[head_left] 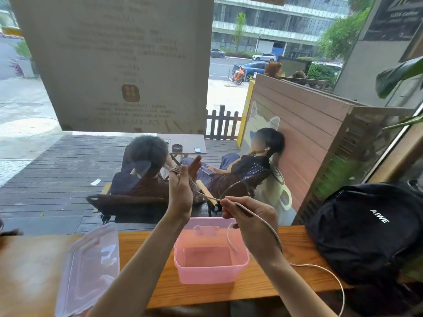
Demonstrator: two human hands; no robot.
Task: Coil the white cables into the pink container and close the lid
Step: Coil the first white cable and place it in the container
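Head-worn view, facing forward and down; close over counter [297, 234]

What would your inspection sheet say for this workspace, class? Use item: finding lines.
Surface: wooden counter at a window.
Job's things: pink container open, looks empty; lid lying off to its left.
Clutter: black backpack on the counter's right.
Hands: left hand raised, cable looped round its fingers; right hand pinches the cable.
Cables: white cable trails off the counter's edge.
Surroundings: two people seated on a deck outside.
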